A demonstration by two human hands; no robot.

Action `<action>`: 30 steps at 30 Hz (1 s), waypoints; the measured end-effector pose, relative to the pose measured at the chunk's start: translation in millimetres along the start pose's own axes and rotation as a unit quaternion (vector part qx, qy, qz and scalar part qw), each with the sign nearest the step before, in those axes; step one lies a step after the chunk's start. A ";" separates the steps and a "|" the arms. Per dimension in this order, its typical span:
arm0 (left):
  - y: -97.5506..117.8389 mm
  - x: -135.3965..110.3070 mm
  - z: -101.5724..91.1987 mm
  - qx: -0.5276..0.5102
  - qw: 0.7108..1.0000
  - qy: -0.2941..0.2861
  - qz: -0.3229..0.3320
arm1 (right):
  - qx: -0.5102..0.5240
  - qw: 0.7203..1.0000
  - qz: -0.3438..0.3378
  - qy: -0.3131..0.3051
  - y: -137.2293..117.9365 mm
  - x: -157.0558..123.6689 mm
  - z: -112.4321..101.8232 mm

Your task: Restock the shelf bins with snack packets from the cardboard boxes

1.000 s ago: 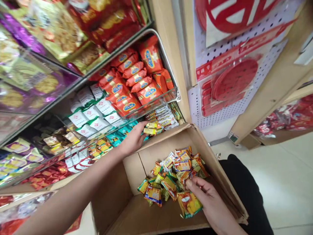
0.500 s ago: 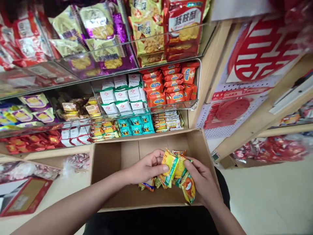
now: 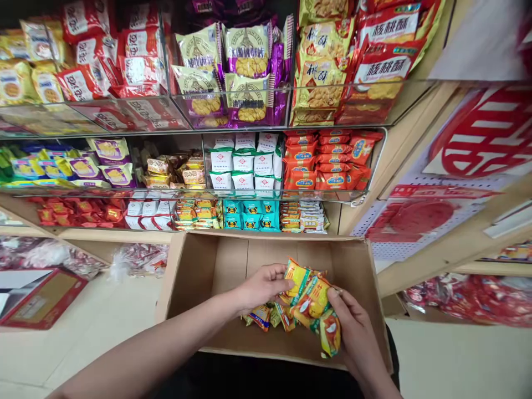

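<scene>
An open cardboard box [image 3: 195, 266] sits in front of me with several small yellow, orange and green snack packets [image 3: 266, 317] on its bottom. My left hand [image 3: 261, 285] is closed on the top of a packet [image 3: 297, 277] above the pile. My right hand [image 3: 353, 327] is closed around a fanned bunch of the same packets [image 3: 318, 307], held upright just over the box. The two hands almost touch across the bunch.
Glass-fronted shelves [image 3: 199, 194] behind the box hold rows of packets: white-green [image 3: 243, 163], orange-red [image 3: 328, 160], teal [image 3: 249, 213]. Larger biscuit bags [image 3: 249, 72] fill the shelf above. A red flat box [image 3: 41, 299] lies on the floor at left. A wooden shelf post [image 3: 453, 244] stands at right.
My left hand left the lower shelf and came back to the box, joining my right hand on the bunch of packets. The view has swung up and levelled toward the shelves.
</scene>
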State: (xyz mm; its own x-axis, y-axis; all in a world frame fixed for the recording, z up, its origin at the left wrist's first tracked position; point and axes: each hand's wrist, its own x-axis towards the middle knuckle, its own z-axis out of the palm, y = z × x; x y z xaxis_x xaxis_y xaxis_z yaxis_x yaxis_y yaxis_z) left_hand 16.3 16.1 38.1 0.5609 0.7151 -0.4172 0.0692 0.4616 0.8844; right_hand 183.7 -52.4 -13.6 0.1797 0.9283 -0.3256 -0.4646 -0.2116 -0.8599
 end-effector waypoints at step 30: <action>-25.0 23.5 18.9 0.184 0.973 -0.125 -0.053 | -0.425 0.871 -0.238 0.069 4.9 25.6 10.4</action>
State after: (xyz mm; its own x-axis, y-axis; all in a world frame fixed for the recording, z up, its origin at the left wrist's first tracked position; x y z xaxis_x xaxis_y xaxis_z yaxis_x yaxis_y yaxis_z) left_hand 43.4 11.5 10.1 0.7142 0.5025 -0.4873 0.4035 0.2732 0.8732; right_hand 177.0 -26.4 -22.0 0.3063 0.9396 0.1527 0.4896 -0.0180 -0.8718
